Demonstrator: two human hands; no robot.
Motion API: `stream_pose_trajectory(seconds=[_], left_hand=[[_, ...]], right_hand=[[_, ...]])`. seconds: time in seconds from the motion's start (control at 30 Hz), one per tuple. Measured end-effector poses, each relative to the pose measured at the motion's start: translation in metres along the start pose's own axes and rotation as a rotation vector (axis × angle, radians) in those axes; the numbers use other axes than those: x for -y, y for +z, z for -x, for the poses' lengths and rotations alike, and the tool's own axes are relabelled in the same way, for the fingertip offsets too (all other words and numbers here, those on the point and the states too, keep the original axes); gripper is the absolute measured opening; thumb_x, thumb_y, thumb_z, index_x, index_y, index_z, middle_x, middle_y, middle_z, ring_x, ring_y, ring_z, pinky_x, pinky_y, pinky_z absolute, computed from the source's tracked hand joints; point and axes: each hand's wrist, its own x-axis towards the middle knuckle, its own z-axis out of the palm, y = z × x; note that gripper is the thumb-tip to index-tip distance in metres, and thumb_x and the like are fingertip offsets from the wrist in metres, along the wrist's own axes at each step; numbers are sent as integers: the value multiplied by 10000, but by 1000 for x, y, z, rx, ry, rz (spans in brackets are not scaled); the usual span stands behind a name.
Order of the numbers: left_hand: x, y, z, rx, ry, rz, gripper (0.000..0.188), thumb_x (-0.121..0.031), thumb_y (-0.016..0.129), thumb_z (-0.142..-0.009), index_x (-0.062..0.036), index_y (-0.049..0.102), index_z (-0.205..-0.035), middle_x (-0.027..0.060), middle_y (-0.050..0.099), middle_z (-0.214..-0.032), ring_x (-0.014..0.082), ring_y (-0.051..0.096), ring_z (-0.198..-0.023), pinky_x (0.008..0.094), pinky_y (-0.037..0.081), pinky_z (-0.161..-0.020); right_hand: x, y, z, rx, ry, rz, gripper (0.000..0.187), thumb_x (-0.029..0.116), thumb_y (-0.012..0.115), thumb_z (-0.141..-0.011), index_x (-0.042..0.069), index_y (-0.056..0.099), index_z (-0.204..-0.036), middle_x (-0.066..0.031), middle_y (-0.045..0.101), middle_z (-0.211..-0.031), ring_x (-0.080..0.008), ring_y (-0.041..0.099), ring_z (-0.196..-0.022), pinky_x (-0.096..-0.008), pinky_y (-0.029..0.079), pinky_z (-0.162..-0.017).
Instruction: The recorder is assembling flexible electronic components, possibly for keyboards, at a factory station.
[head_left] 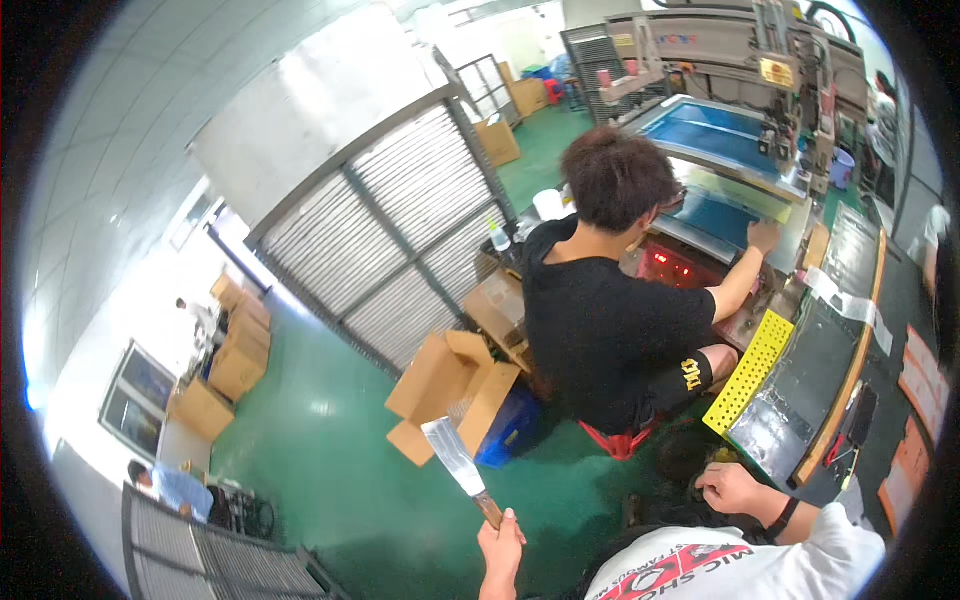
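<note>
My left hand (502,545) grips the wooden handle of a scraper (453,458), its broad metal blade pointing up and away over the green floor. Curled inward, the fingers of my right hand (730,488) look closed, and whatever may be inside them is hidden. That hand is beside the near corner of a work table (785,425), below a yellow perforated strip (750,372) along the table's edge. A dark band circles my right wrist.
Ahead, a person in black (620,310) sits on a red stool (620,440), reaching into a printing machine (720,140). An open cardboard box (450,385) and a blue bin (510,425) stand left of them. A louvred metal panel (390,220) rises behind. Tools (850,430) lie at right.
</note>
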Motion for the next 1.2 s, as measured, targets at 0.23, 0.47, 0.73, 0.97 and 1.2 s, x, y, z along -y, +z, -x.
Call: stream_pose_trajectory(seconds=[0.23, 0.47, 0.73, 0.97, 1.2], left_hand=[[-78, 17, -131, 17, 52, 87, 214, -178, 522, -923, -62, 469, -752, -13, 435, -560, 89, 414, -441, 238, 331, -394], [-162, 66, -292, 165, 101, 43, 234, -237, 549, -918, -89, 493, -747, -24, 433, -559, 86, 392, -436, 232, 313, -402], [-239, 179, -548, 458, 124, -115, 159, -171, 529, -834, -46, 507, -738, 32, 457, -516, 147, 427, -373, 284, 321, -354], [-274, 376, -689, 824, -33, -92, 96, -176, 483, -836, -93, 460, -792, 36, 457, -551, 152, 455, -427, 291, 352, -360], [-277, 460, -777, 1029, -310, -117, 130, -183, 486, -819, -65, 500, -768, 16, 444, -592, 144, 390, -474, 300, 339, -461]], right_hand=[[-32, 24, -125, 139, -74, -55, 109, 134, 551, -716, 35, 594, -706, -143, 603, -758, -344, 590, -719, -439, 484, -642], [-61, 37, -161, 95, 107, 80, 139, 173, 544, -686, 57, 612, -649, -168, 611, -692, -371, 600, -702, -466, 490, -628], [-46, 102, -168, 238, 788, 132, 221, 259, 537, -710, 98, 677, -770, -160, 653, -793, -338, 626, -785, -425, 513, -686], [-2, 311, -48, 529, 1056, 228, 314, 290, 541, -735, 21, 666, -838, -159, 666, -883, -306, 644, -831, -415, 512, -698], [148, 403, -27, 19, 1064, 400, 286, 225, 442, -871, 65, 574, -1069, -120, 577, -1058, -270, 544, -973, -456, 425, -814]])
